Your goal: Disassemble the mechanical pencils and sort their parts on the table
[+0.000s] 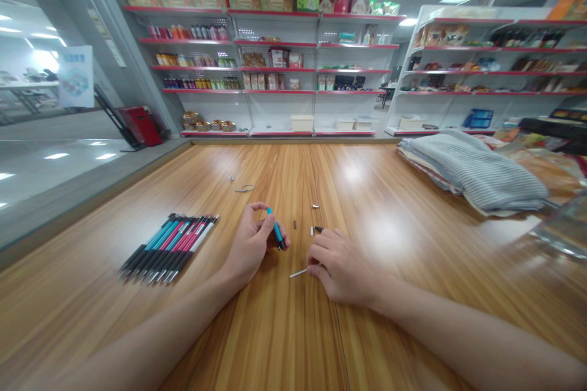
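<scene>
Between the thumb and fingers of my left hand (252, 235) is a blue pen barrel (276, 229) with a dark lower end, tilted above the table. My right hand (337, 263) rests low over the wood, its thumb and fingers pinching a thin silvery pen refill (298, 273) that points left. Just beyond those fingers a small black pen part (318, 230) shows; whether they touch it I cannot tell. Small loose parts lie between and past the hands: a white piece (312, 231), a dark spring-like piece (295, 225) and a silver-and-dark piece (315, 206).
Left of my hands, several blue, red and white pens (169, 247) lie in a row on the wooden table (257, 342). A thin ring-shaped loop (246, 188) lies farther back. Folded striped cloth (477, 171) and a clear container (566, 226) sit at right. Stocked shelves (275, 67) stand beyond.
</scene>
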Demonstrator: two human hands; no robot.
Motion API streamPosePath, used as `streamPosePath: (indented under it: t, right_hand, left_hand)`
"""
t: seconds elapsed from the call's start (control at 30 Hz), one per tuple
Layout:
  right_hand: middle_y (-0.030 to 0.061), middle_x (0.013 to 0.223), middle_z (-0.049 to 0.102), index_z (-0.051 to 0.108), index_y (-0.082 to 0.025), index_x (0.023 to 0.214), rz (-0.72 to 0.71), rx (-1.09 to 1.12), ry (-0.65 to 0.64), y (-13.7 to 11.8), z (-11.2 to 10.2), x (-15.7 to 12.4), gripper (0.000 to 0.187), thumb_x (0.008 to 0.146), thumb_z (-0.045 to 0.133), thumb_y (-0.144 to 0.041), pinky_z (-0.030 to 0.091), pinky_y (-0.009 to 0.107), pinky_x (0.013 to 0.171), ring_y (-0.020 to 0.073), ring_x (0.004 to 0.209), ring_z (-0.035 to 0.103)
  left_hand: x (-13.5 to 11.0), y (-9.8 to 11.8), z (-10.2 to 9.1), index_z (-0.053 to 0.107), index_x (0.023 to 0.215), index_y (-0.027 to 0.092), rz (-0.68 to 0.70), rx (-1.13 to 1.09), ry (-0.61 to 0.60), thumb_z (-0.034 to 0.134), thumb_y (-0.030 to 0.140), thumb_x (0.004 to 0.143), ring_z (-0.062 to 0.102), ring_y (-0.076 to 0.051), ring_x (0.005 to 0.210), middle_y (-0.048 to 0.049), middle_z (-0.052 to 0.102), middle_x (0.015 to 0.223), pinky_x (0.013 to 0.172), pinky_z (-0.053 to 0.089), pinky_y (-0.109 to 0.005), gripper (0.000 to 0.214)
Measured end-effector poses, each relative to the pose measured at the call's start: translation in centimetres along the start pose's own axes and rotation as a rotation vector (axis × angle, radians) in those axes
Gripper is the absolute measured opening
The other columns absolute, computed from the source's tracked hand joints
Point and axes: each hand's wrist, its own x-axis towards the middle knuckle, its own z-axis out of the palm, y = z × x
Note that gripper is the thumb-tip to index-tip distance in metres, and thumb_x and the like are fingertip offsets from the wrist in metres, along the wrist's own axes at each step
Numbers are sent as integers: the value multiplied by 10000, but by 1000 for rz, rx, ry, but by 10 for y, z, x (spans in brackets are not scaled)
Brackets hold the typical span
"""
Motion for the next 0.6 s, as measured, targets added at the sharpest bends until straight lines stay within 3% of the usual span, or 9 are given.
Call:
streamPosePath:
  t: [0.27,0.4,0.6]
  right_hand:
    - [49,830,580,573,-166,785,44,-37,60,2,5,1,79,860,550,-160,374,327,749,182,844,496]
    - [79,970,617,629,-173,923,94,-55,159,5,4,1,163,896,478,-116,392,375,839,212,953,498]
    - [66,1026,656,640,-177,1018,64,-34,154,9,5,1,214,882,495,-97,407,388,859,216,970,506]
  left_hand:
    - [-2,2,3,348,1170,229,53,277,-65,493,358,917,566,-113,555,24,606,732,536,455,-232,318]
    - [-5,1,6,420,1179,187,100,483,-139,458,343,934,520,-107,579,1,590,739,540,415,-219,293]
    - [-7,-3,5,452,1192,174,145,578,-138,456,334,932,508,-122,619,-4,561,736,573,400,-230,305]
